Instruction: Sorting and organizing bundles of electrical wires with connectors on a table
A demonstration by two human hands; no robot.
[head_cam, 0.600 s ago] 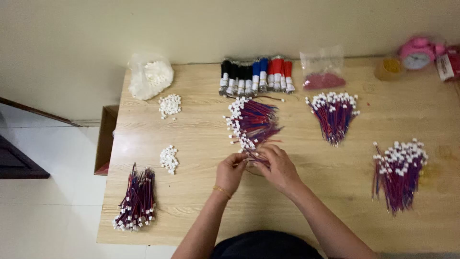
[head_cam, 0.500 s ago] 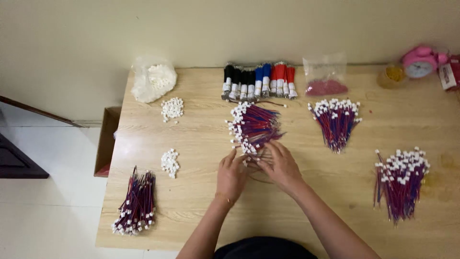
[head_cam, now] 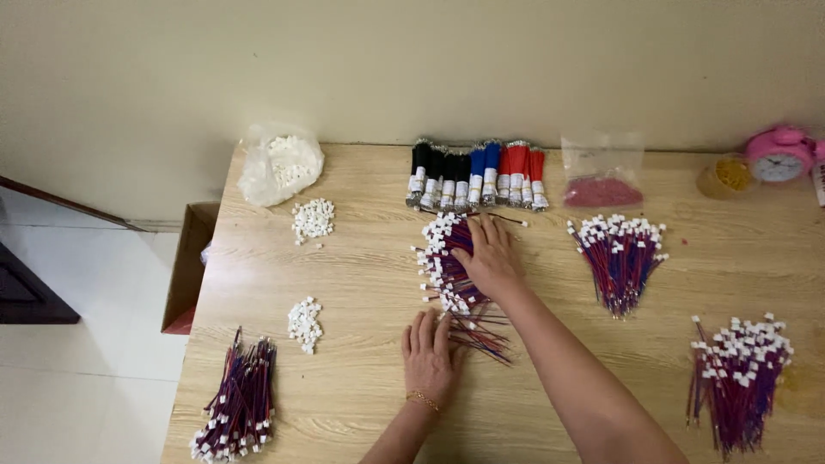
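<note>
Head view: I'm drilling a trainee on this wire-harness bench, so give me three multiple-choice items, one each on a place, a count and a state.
1. Where is the pink alarm clock?
A far right corner
B left edge
C table centre
2. How many loose heaps of white connectors lie outside the bag?
A one
B two
C four
3. The right hand is:
A lifted
B flat on the middle wire bundle
C holding the bag

A: it sits by the wall at right.
B: heaps and.
B: its palm is pressed on it.

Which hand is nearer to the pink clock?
Right. The right hand lies on the middle wire pile, well left of the pink clock; the left hand rests flat on the table, lower and farther away.
</note>
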